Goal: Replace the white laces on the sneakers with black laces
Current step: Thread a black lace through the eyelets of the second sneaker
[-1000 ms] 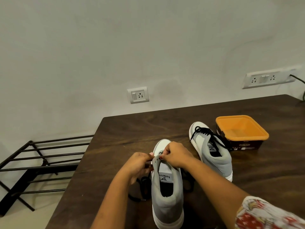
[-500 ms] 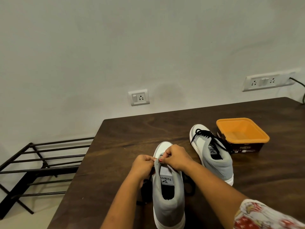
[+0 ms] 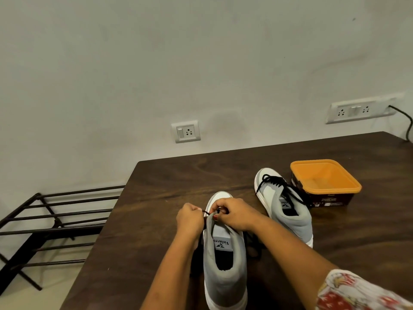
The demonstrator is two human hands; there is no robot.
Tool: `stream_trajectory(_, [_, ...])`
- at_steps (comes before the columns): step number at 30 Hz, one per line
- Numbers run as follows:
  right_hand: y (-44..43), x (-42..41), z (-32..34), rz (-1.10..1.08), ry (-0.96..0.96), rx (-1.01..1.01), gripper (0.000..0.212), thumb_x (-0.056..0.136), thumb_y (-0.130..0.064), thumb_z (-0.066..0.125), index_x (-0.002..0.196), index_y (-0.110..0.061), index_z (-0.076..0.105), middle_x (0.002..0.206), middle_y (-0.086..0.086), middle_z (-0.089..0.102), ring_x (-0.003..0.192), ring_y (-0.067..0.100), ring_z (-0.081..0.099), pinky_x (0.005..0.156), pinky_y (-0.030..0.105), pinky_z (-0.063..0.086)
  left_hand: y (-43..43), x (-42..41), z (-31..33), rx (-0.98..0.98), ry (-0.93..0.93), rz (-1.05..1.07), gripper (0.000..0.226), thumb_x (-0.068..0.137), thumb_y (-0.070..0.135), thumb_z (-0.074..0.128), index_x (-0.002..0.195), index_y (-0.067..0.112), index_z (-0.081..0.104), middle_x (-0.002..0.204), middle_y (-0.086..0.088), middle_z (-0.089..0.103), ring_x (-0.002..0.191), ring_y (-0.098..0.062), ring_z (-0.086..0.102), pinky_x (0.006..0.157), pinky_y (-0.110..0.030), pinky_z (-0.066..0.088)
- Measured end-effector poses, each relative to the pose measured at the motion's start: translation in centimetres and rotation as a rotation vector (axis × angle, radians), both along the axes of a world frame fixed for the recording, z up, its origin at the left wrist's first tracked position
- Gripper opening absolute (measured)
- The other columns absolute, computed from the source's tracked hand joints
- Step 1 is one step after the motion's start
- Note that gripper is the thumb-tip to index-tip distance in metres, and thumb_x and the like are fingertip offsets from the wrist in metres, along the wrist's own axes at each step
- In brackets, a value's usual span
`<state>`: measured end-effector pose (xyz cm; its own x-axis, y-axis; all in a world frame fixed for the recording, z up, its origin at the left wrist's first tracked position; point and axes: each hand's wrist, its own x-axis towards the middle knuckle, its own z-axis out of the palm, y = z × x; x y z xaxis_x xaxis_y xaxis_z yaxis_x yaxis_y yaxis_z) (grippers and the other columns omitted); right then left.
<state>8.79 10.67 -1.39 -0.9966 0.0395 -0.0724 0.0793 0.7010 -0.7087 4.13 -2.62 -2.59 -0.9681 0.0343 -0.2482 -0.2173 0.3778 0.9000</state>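
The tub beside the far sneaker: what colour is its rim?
Orange, over a dark brown body; the tub shows clearly in the head view.

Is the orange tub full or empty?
Empty, as far as the view shows. The orange tub stands open with no lid, and only its bare orange floor and walls show inside.

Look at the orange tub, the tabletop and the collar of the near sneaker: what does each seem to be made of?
Orange tub: probably plastic; smooth, evenly coloured, thin moulded rim. Tabletop: dark wood or wood-look laminate; swirling grain shows, with a low sheen. Collar of the near sneaker: soft grey fabric, perhaps suede-like; matte and padded, no shine.
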Motion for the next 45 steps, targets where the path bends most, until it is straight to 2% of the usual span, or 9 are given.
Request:
stream_trajectory(10, [0.2,-0.1,0.0,0.010,-0.036,-0.061,0.018,0.089,-0.019,0.063,0.080,-0.034,0.062,0.066,-0.006,0.048,0.066,0.008,0.044,0.066,0.018,0.041,-7.3,-1.7,4.8,1.093,-0.095,0.723,0.021,0.097,-0.003,0.035,0.088,0.005,0.052,0.078,-0.004,0.054,0.065,-0.008,0.054,0.080,-0.024,0.053])
stream_trajectory(13, [0.1,-0.3,0.1,0.001,-0.042,-0.055,0.024,0.089,-0.016,0.062,0.074,-0.035,0.061,0.065,-0.005,0.050,0.067,0.009,0.046,0.069,0.021,0.044,-7.0,-1.6,4.0,0.742,-0.041,0.553,0.013,0.095,0.002,0.042,0.095,0.008,0.054,0.069,-0.003,0.047,0.056,-0.010,0.046,0.051,-0.020,0.040])
stream_trajectory(19, [0.2,-0.2,0.1,-0.004,-0.024,-0.071,0.024,0.086,-0.018,0.065,0.073,-0.037,0.061,0.069,0.001,0.051,0.067,0.011,0.045,0.066,0.022,0.041,-1.7,0.4,1.6,-0.177,0.143,-0.360,0.010,0.091,0.024,0.058,0.092,0.022,0.068,0.086,0.001,0.065,0.076,-0.013,0.056,0.063,-0.023,0.040])
stream_trajectory(24, [0.3,-0.1,0.0,-0.010,-0.008,-0.080,0.021,0.085,-0.020,0.065,0.073,-0.036,0.062,0.068,0.000,0.052,0.066,0.010,0.046,0.067,0.023,0.042,-0.8,0.5,1.3,-0.472,0.187,-0.406,0.034,0.095,0.034,0.050,0.065,0.019,0.052,0.077,-0.008,0.063,0.068,-0.021,0.054,0.057,-0.026,0.034])
stream_trajectory(29, [0.3,-0.1,0.0,-0.003,-0.015,-0.061,0.022,0.085,-0.019,0.066,0.073,-0.037,0.063,0.062,-0.007,0.051,0.061,0.006,0.046,0.066,0.021,0.042,-1.0,0.8,2.6,0.167,0.007,-0.187,0.036,0.100,0.021,0.041,0.064,0.018,0.044,0.054,0.002,0.035,0.046,-0.010,0.029,0.046,-0.023,0.023])
stream_trajectory(33, [0.3,0.0,0.2,-0.022,-0.035,-0.052,0.018,0.085,-0.020,0.066,0.075,-0.036,0.064,0.062,-0.009,0.053,0.060,0.006,0.047,0.065,0.024,0.043,-3.3,-0.5,5.7,1.061,0.006,0.373,0.024,0.101,0.017,0.041,0.079,0.018,0.051,0.070,-0.001,0.049,0.066,-0.014,0.056,0.074,-0.035,0.046])
stream_trajectory(36, [0.1,0.1,0.4,-0.025,-0.042,-0.027,0.020,0.086,-0.019,0.065,0.074,-0.036,0.063,0.064,-0.009,0.054,0.061,0.005,0.048,0.065,0.023,0.044,-6.1,-1.3,6.2,1.388,-0.001,0.475,0.025,0.102,0.019,0.037,0.079,0.017,0.047,0.063,0.002,0.045,0.048,-0.008,0.062,0.056,-0.032,0.058])
stream_trajectory(39, [0.0,0.1,0.6,-0.029,-0.049,-0.046,0.022,0.085,-0.016,0.064,0.073,-0.034,0.062,0.062,-0.010,0.053,0.060,0.005,0.047,0.064,0.021,0.043,-5.8,-0.7,5.2,0.918,-0.010,0.330,0.028,0.101,0.022,0.040,0.074,0.018,0.044,0.056,0.003,0.036,0.033,-0.003,0.037,0.033,-0.014,0.030])
stream_trajectory(45, [0.0,0.0,0.4,-0.046,-0.049,-0.046,0.020,0.082,-0.016,0.066,0.073,-0.033,0.064,0.061,-0.006,0.052,0.061,0.009,0.045,0.064,0.024,0.042,-2.0,0.1,1.1,-0.369,0.244,-0.419,0.011,0.092,0.028,0.053,0.091,0.021,0.062,0.091,-0.007,0.065,0.078,-0.025,0.059,0.064,-0.028,0.039])
